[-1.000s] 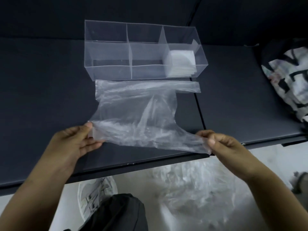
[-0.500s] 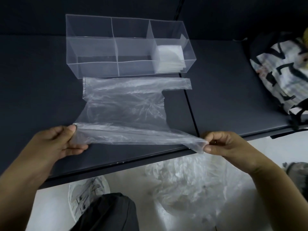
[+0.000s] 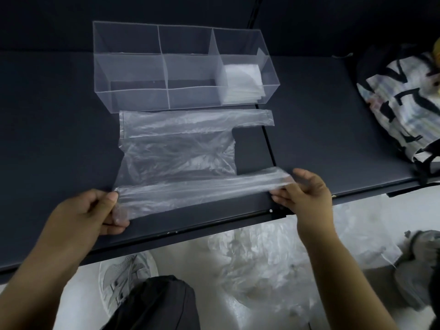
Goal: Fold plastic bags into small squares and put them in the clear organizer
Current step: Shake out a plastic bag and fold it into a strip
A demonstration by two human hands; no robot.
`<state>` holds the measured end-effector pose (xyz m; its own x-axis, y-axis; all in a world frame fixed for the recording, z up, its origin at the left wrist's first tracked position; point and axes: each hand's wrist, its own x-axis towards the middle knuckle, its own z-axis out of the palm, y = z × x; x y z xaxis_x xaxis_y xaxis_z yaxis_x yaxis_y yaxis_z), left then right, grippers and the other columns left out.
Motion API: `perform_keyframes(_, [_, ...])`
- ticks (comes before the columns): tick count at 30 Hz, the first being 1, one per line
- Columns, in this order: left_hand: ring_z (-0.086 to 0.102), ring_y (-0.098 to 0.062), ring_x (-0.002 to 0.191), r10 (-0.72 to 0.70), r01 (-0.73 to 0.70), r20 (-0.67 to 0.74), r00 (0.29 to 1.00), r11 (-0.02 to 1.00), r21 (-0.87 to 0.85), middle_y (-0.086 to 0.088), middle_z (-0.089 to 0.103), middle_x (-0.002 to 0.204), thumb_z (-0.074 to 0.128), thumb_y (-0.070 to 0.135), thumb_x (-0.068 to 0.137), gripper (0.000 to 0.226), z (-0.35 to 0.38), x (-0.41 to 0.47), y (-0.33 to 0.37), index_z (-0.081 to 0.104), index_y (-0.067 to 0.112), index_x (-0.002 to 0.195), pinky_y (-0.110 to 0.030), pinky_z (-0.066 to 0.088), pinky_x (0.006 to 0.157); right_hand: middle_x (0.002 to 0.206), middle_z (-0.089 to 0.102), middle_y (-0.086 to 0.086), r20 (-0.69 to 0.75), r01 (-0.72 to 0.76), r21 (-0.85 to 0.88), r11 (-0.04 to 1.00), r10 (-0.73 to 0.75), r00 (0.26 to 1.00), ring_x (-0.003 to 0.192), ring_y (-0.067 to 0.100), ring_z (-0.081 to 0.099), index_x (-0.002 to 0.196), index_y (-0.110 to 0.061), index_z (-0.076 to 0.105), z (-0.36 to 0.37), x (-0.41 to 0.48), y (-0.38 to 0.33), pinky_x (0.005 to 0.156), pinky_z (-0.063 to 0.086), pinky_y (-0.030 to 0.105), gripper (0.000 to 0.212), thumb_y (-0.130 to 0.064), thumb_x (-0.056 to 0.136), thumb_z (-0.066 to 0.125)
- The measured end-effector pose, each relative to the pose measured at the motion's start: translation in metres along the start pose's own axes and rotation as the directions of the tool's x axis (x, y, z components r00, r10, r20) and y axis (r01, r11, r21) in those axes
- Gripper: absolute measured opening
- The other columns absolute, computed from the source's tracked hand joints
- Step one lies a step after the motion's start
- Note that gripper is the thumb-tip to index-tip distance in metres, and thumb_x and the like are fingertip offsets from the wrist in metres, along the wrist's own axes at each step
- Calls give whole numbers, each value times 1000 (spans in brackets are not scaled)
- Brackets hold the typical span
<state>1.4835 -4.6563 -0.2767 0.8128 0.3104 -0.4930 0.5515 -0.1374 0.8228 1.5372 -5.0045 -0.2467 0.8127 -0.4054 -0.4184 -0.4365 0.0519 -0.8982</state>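
Down toward the dark table since a moment ago has come the near strip of your plastic bag, now stretched almost flat by the front edge (slack film could slip off there). The clear organizer stands just behind the bag, with the far handle strip beside its front wall. Your left hand pinches the strip's left end and your right hand pinches its right end. Pull unevenly and the thin film likely skews or stretches, creasing the fold crooked. Folded squares sit in the right compartment.
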Motion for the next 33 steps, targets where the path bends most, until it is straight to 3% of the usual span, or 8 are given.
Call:
perform_keyframes(6, [73,-25,66,-58,52,-59,997,995,-91,-5,73,73,49,32,98,19,1,-12,4,63,18,95,-34,55,69,123,66,12,425,-368,252,895,240,873,113,29,63,129,-11,49,-30,6,-12,82,57,35,46,-6,84,56])
perform_keyframes(13, [58,-7,41,38,-24,-132,991,994,103,-5,67,56,67,21,88,3,10,-23,12,64,23,87,-11,45,42,63,67,-7,-23,72,-296,953,-83,996,51,2,58,98,-17,68,-11,2,-5,53,51,17,19,-6,83,71])
perform_keyframes(18, [57,-8,43,42,-30,-32,999,949,315,-3,66,65,71,27,85,11,12,-31,18,62,20,84,-22,45,44,80,63,-10,-119,162,-629,760,-300,947,73,8,61,98,-19,64,-10,-4,2,69,51,23,15,-11,86,68])
perform_keyframes(21, [54,-5,49,197,-59,-153,968,778,626,10,57,67,69,37,83,27,9,-31,24,59,12,83,-24,33,48,114,52,8,-112,173,-810,560,-437,892,96,29,57,116,-12,60,3,-9,-1,85,48,41,30,-7,87,65])
perform_keyframes(24, [59,-24,71,553,-284,-213,805,675,681,-1,61,80,58,14,90,9,19,-30,36,60,11,98,-29,43,60,130,44,13,84,436,-760,483,-592,802,115,31,49,120,-12,60,48,-28,-4,98,44,46,37,-1,84,58])
perform_keyframes(27, [56,-39,114,676,-483,54,735,466,741,-23,60,122,51,-8,86,37,42,-12,39,60,-2,122,-46,44,97,145,41,5,530,714,-547,437,-479,699,133,22,38,135,-17,51,119,-62,6,113,30,34,45,-6,92,50])
perform_keyframes(29, [34,-35,139,575,-509,258,777,331,795,-21,39,147,40,10,94,48,51,-1,34,42,-3,140,-50,23,115,152,36,8,703,800,-462,383,-392,593,142,21,28,143,-11,42,154,-71,20,120,18,36,46,-14,98,45])
perform_keyframes(33, [16,-24,146,469,-482,353,810,189,855,-10,17,158,14,53,94,72,42,11,16,20,7,149,-52,14,117,161,11,2,736,781,-614,112,-277,618,149,15,2,153,-18,17,149,-46,34,121,-5,38,64,-51,97,12])
